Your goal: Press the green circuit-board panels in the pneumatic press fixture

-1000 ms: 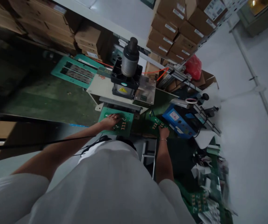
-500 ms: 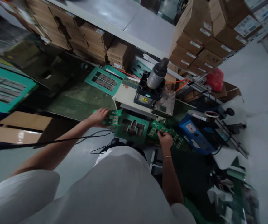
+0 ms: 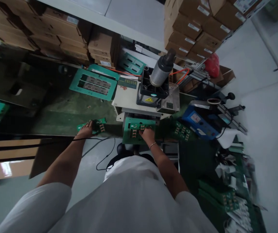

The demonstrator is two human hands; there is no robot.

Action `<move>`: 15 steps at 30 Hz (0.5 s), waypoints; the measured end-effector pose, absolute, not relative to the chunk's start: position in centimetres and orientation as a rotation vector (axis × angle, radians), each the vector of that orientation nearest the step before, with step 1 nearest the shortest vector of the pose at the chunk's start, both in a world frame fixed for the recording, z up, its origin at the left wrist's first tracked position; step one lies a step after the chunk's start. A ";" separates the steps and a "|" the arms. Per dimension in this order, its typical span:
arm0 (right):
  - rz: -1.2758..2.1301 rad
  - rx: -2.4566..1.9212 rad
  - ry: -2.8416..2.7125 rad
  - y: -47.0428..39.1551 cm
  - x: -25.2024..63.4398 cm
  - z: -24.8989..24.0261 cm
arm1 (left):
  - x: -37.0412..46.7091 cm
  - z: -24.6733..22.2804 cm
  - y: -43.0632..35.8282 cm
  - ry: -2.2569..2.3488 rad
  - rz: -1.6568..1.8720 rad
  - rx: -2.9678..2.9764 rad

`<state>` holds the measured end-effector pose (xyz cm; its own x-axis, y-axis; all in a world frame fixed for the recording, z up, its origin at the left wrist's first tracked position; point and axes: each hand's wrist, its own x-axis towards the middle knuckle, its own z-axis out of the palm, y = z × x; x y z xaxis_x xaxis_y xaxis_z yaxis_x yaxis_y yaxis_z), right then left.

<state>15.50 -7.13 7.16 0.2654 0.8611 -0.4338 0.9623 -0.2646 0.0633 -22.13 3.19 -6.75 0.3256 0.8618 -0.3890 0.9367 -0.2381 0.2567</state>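
In the head view, my right hand [image 3: 148, 135] grips a green circuit board [image 3: 134, 130] over the green fixture plate [image 3: 126, 139], which juts from the front of the press [image 3: 129, 94]. Whether the board sits fully in the plate's cutout cannot be made out. To the left, my left hand [image 3: 86, 129] is closed on another circuit board [image 3: 101, 125], low over the bench top. A further circuit board [image 3: 182, 130] lies on the bench right of the press.
Turquoise frames [image 3: 92, 84] lie on the bench [image 3: 56, 113] at the left. Right of the press stands a blue machine [image 3: 199, 121]. Cardboard boxes [image 3: 101, 45] are stacked behind, under the shelf [image 3: 134, 19]. Dark cables [image 3: 56, 142] run along the bench's front edge.
My right hand has moved left, bringing its circuit board over the fixture plate. The left hand has drawn away from the plate to the left with its board. The camera view has shifted.
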 end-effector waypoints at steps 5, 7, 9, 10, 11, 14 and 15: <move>-0.397 2.092 1.805 -6.6 16.0 6.7 | -17.4 -6.3 3.8 1.429 -0.006 2.275; -0.405 2.069 1.834 -6.9 17.1 6.8 | -14.0 -5.3 3.3 1.212 0.114 2.373; -0.407 2.071 1.889 -7.7 18.8 6.9 | -10.5 -4.2 2.4 0.979 0.158 2.451; -0.401 2.070 1.935 -8.2 20.0 6.9 | -9.0 -3.7 1.8 0.883 0.160 2.478; -0.392 2.061 1.990 -8.7 21.2 6.8 | -7.8 -3.3 1.2 0.806 0.155 2.500; -0.399 1.953 2.130 -10.2 24.5 6.2 | -5.4 -2.9 0.1 0.708 0.128 2.537; -0.416 1.904 2.155 -10.5 25.3 5.8 | -5.1 -2.9 -0.1 0.705 0.115 2.541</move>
<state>25.33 -10.47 5.82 -0.1257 0.9250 -0.3587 0.9920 0.1129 -0.0563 -5.06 -0.08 -2.88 0.8626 0.5034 -0.0497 0.4614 -0.7428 0.4851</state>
